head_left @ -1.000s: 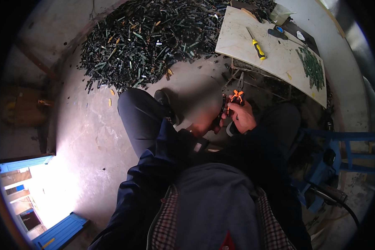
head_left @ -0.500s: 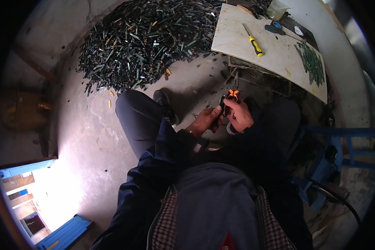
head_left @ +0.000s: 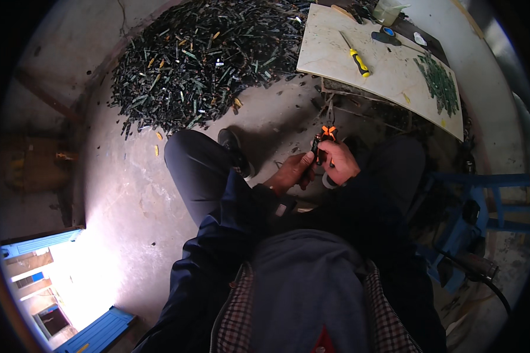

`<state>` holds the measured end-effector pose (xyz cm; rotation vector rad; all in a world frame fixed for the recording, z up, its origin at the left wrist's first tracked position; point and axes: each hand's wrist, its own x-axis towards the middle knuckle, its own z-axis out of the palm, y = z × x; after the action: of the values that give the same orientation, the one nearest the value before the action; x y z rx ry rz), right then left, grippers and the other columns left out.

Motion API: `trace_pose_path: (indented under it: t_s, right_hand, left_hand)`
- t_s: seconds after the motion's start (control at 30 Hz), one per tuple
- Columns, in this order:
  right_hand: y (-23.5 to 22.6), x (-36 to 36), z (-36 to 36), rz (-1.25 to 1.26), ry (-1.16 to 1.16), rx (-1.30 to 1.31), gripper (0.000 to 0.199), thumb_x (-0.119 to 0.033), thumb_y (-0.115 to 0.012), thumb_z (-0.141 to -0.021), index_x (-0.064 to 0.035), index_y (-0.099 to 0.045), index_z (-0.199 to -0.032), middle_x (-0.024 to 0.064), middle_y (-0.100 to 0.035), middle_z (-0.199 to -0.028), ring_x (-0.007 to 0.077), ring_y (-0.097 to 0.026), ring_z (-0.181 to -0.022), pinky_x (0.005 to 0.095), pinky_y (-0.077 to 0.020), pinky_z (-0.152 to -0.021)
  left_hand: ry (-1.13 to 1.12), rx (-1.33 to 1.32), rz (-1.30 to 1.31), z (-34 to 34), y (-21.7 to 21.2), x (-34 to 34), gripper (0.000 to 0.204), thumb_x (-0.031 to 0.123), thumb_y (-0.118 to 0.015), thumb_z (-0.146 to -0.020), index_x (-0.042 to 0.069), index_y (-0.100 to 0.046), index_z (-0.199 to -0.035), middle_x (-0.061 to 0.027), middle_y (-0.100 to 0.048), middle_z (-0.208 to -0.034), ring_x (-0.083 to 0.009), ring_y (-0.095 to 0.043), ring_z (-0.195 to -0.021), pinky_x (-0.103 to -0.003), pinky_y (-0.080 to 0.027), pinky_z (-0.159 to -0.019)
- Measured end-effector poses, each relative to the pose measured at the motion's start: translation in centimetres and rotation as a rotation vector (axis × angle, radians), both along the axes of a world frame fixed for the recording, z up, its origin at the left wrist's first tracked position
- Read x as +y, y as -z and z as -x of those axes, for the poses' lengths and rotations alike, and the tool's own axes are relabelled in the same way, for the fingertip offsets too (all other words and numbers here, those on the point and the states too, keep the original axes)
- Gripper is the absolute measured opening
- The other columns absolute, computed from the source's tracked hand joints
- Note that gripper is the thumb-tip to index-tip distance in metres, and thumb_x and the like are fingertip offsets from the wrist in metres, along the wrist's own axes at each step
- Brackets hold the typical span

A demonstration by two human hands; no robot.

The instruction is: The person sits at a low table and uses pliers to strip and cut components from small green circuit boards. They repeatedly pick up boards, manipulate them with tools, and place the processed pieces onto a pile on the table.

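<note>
Over our knees, near the pale slab table (head_left: 335, 56), our right hand (head_left: 340, 163) clenches the orange-handled pliers (head_left: 327, 134) while our left hand (head_left: 293, 172) pinches a small dark rigid piece (head_left: 315, 152), seemingly light, stiff and best gripped by its ends.

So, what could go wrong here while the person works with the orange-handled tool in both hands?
The left hand pinches a small dark piece right at the orange-handled tool gripped by the right hand, so a slip might nip the fingertips. The work is held over the legs, so cut bits may drop into the lap. The pile of dark scrap pieces lies close to the shoe, perhaps a tripping hazard.
</note>
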<state>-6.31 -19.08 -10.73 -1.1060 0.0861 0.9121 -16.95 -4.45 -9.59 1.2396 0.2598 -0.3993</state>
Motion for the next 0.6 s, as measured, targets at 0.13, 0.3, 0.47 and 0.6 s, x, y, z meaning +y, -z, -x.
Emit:
trace_pose_path:
  t_s: [0.13,0.3,0.47,0.6]
  right_hand:
    - [0.1,0.0,0.3,-0.016,0.000,-0.043,0.020,-0.009,-0.058,-0.084,-0.0045,-0.058,-0.104,0.0006,-0.055,-0.084,0.0086,-0.051,-0.070,0.0215,-0.0386,-0.058]
    - [-1.4,0.7,0.5,0.029,0.077,0.073,0.025,-0.003,-0.057,-0.082,-0.0040,-0.057,-0.107,0.0026,-0.056,-0.088,0.0123,-0.054,-0.076,0.0247,-0.0417,-0.064]
    - [-1.2,0.5,0.4,-0.046,0.039,0.065,0.023,-0.003,-0.056,-0.083,-0.0027,-0.057,-0.105,0.0047,-0.059,-0.089,0.0167,-0.058,-0.078,0.0288,-0.0451,-0.067]
    - [-4.1,0.1,0.1,-0.188,-0.148,0.089,0.020,-0.009,-0.055,-0.086,-0.0023,-0.056,-0.104,0.0069,-0.061,-0.088,0.0192,-0.059,-0.076,0.0317,-0.0470,-0.069]
  left_hand:
    - [0.007,0.014,-0.008,0.0,0.4,-0.2,0.056,0.057,-0.036,-0.096,0.003,-0.052,-0.095,-0.0081,-0.058,-0.072,-0.0151,-0.056,-0.058,-0.028,-0.046,-0.055]
    - [0.017,0.023,0.003,0.3,0.8,-0.5,0.057,0.057,-0.034,-0.097,0.002,-0.052,-0.095,-0.0091,-0.058,-0.072,-0.0160,-0.056,-0.058,-0.029,-0.047,-0.055]
    - [0.026,0.024,0.040,0.2,1.1,-0.5,0.055,0.055,-0.031,-0.098,0.004,-0.051,-0.094,-0.0083,-0.057,-0.070,-0.0171,-0.056,-0.057,-0.030,-0.047,-0.054]
    - [-0.064,0.143,0.212,0.0,0.8,-0.4,0.053,0.055,-0.026,-0.099,0.008,-0.050,-0.092,-0.0056,-0.052,-0.065,-0.0181,-0.050,-0.054,-0.032,-0.044,-0.054]
